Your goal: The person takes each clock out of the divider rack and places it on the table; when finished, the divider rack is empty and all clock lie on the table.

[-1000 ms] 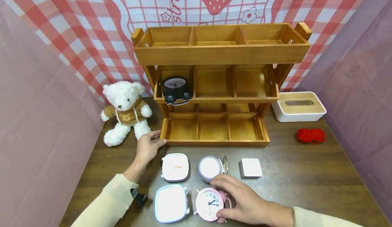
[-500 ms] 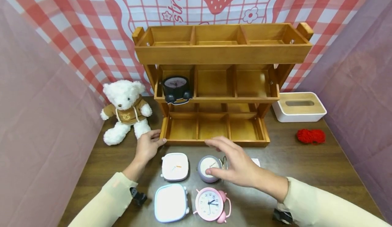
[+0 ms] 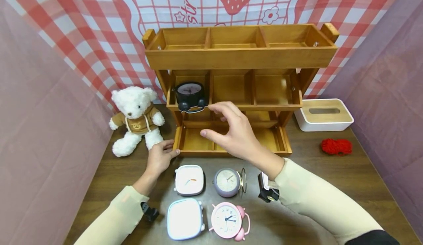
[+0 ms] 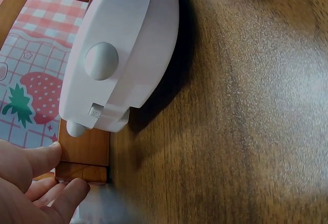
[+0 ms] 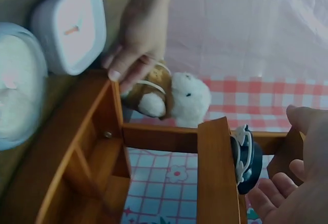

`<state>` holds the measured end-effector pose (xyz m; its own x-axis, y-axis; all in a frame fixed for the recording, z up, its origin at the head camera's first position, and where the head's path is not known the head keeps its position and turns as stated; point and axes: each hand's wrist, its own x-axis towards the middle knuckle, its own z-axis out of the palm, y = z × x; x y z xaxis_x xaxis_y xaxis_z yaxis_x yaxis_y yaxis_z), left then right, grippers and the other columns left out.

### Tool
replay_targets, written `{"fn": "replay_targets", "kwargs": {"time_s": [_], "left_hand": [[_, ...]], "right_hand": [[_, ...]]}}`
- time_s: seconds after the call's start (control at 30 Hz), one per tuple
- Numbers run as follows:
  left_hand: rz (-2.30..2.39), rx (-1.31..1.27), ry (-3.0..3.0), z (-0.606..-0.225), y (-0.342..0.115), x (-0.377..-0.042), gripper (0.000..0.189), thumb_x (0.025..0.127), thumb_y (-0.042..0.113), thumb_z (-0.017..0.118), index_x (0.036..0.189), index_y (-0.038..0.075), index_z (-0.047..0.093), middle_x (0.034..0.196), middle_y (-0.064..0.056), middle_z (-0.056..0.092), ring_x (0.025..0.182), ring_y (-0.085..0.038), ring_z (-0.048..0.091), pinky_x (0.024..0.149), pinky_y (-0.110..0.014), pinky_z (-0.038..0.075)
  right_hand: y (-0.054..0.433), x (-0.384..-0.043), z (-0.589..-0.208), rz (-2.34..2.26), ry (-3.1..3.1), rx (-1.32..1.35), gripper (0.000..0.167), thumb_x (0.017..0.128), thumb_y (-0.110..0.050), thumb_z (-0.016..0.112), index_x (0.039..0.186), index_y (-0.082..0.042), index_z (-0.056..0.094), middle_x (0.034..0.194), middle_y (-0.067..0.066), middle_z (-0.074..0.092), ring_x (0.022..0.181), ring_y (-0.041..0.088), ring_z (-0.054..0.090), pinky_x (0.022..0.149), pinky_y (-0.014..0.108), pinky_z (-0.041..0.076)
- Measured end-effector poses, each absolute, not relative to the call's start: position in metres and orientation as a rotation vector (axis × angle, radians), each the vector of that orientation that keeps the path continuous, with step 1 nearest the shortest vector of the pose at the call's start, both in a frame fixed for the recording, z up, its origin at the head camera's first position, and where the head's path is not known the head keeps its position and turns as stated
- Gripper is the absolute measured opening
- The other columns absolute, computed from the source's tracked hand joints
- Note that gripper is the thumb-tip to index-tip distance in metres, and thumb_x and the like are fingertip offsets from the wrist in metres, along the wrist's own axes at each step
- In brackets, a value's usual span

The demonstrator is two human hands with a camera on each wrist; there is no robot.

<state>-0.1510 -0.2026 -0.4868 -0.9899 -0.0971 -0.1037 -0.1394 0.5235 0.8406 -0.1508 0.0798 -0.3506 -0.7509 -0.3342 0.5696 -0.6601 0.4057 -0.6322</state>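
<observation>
My left hand (image 3: 161, 158) grips the lower left corner of a three-tier wooden shelf (image 3: 239, 59); thumb and fingers sit around that corner in the left wrist view. Empty and spread, my right hand (image 3: 236, 131) hangs in front of the lower tiers, its index fingertip close to the handle of a black alarm clock (image 3: 189, 95). That clock lies face up in the middle tier's left compartment; in the right wrist view a small gap seems to separate it from the fingers. On the table are a white clock (image 3: 189, 180), a purple clock (image 3: 226, 182), a blue-rimmed clock (image 3: 185, 219) and a pink alarm clock (image 3: 226, 220).
A white teddy bear (image 3: 135, 120) in a brown hoodie sits left of the shelf. To the right are a tissue box (image 3: 324, 115) and red yarn (image 3: 336, 146). My right sleeve and wrist camera partly cover a small white square object (image 3: 264, 179).
My right hand has left the pink alarm clock, passed over the purple clock and risen forward to the black clock, holding nothing. The left hand stays at the shelf corner.
</observation>
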Motion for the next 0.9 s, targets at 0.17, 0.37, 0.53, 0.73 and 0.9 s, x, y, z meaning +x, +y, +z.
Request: {"fn": "replay_targets", "kwargs": {"time_s": [0.17,0.37,0.53,0.73,0.9], "left_hand": [[1.493,-0.22,2.704,-0.487,-0.203,-0.151,0.049,0.092,0.009,0.076,0.137,-0.005,0.061,0.129,-0.027,0.067,0.118,-0.04,0.068,0.098,-0.047,0.057],[1.498,-0.218,2.701,-0.487,-0.203,-0.151,0.048,0.092,0.009,0.076,0.137,-0.004,0.062,0.129,-0.027,0.067,0.118,-0.04,0.068,0.098,-0.047,0.058],[1.495,-0.216,2.7,-0.488,-0.203,-0.151,0.049,0.093,0.01,0.076,0.137,-0.004,0.061,0.13,-0.027,0.067,0.118,-0.04,0.068,0.099,-0.048,0.057],[1.487,-0.22,2.703,-0.488,-0.203,-0.152,0.049,0.092,0.01,0.076,0.137,-0.004,0.061,0.129,-0.027,0.067,0.118,-0.04,0.068,0.099,-0.048,0.057],[1.489,-0.222,2.703,-0.488,-0.204,-0.152,0.049,0.092,0.01,0.076,0.137,-0.004,0.061,0.129,-0.027,0.067,0.118,-0.04,0.068,0.099,-0.048,0.057]], "right_hand": [[0.064,-0.169,-0.342,1.238,-2.341,0.79,0.061,0.083,-0.034,0.087,0.132,-0.008,0.064,0.132,0.004,0.062,0.109,0.018,0.06,0.09,0.033,0.053],[0.049,-0.185,-0.334,1.142,-2.384,0.766,0.061,0.083,-0.039,0.086,0.133,-0.011,0.064,0.133,0.005,0.06,0.12,0.019,0.059,0.101,0.037,0.051],[0.042,-0.192,-0.331,1.085,-2.452,0.743,0.062,0.084,-0.041,0.084,0.136,-0.014,0.063,0.133,0.005,0.059,0.123,0.021,0.057,0.103,0.04,0.05],[0.037,-0.198,-0.332,1.054,-2.516,0.723,0.063,0.084,-0.044,0.084,0.136,-0.014,0.064,0.137,0.006,0.056,0.125,0.024,0.055,0.102,0.042,0.051],[0.034,-0.201,-0.334,0.985,-2.532,0.753,0.064,0.084,-0.046,0.083,0.137,-0.015,0.064,0.14,0.007,0.055,0.129,0.026,0.053,0.105,0.043,0.049]]}}
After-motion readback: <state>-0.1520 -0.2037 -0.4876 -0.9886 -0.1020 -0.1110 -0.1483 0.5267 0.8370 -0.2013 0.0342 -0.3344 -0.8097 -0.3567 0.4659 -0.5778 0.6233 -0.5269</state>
